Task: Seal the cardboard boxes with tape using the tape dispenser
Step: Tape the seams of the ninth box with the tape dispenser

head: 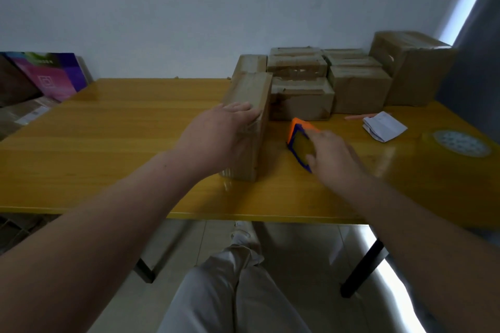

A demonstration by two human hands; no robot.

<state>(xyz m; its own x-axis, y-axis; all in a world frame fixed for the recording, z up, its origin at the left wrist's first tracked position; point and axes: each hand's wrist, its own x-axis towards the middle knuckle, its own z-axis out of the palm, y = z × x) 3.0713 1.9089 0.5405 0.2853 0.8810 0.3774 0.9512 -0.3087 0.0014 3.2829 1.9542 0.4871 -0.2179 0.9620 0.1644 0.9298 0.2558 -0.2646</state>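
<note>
Orange-and-blue plastic tape dispenser [299, 140] lies on our yellow wooden table [108, 129] just right of the upright brown cardboard box [254, 89], long axis pointing away from us, beneath our right hand [332, 154], its fingers curved, grip unclear through blur, while our left hand [219, 135] rests flat-fingered on the box.

Part of tape dispenser [299, 143] behind R hand [335, 156], grip unclear; tape roll [460, 143] blurred.

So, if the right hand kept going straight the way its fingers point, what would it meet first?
The tape dispenser: the right hand points at it, fingertips at its near edge, though blur hides whether they touch. Behind it stand cardboard boxes.
</note>
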